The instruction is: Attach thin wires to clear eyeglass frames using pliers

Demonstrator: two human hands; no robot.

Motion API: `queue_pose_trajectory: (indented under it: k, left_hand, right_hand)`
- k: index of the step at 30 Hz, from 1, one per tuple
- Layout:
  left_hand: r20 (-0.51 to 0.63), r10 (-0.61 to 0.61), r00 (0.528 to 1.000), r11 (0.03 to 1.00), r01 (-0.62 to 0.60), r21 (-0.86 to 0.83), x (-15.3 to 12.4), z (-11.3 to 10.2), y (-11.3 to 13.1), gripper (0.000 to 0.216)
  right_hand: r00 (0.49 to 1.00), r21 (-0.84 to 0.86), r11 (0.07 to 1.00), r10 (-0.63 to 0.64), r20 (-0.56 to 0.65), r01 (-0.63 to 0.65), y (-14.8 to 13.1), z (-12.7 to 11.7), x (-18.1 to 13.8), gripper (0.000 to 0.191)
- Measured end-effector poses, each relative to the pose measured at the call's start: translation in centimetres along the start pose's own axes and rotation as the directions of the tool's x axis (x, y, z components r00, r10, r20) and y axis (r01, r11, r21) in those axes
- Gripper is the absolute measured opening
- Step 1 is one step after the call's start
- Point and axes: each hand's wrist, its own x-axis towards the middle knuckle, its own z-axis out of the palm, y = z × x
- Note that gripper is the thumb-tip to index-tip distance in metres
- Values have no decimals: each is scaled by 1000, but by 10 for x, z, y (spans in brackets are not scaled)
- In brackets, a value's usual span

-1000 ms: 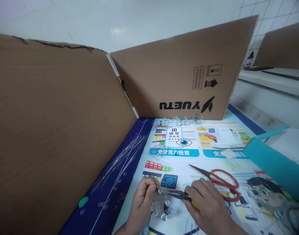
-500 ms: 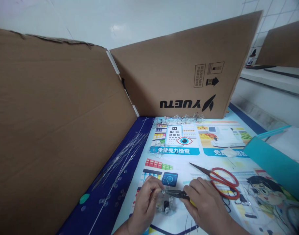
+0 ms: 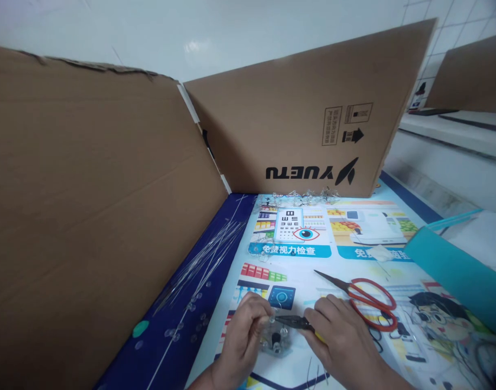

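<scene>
My right hand [image 3: 340, 335] is closed round the yellow handles of a pair of pliers [image 3: 293, 322], whose dark jaws point left. Their tips meet a small piece of clear beads and wire [image 3: 276, 337], which has a dark part in its middle. My left hand [image 3: 244, 330] pinches the left edge of this beaded piece between thumb and fingers. The exact spot where the jaws grip is too small to make out. Red-handled scissors [image 3: 372, 304] lie just beyond my right hand, blades partly spread. A few short wire pieces [image 3: 313, 374] lie below the pliers.
Long thin wires [image 3: 203, 257] and loose clear beads [image 3: 172, 333] lie on the blue strip at left, near a green disc [image 3: 140, 329]. More beaded wire pieces [image 3: 300, 198] line the foot of the cardboard wall [image 3: 304, 119]. A teal box [image 3: 455, 276] stands at right.
Both hands, the pliers and the beaded piece stay in nearly the same place. Only a very slight shift of the beaded piece shows.
</scene>
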Motion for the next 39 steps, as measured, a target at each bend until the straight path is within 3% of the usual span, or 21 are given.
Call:
queue_pose_trajectory:
  k: [39]
  left_hand:
    - [5,5,1000,1000,-5,-11,1,2,0,14]
  right_hand:
    - [992,-38,999,11,127,-6,-2,-2,1,9]
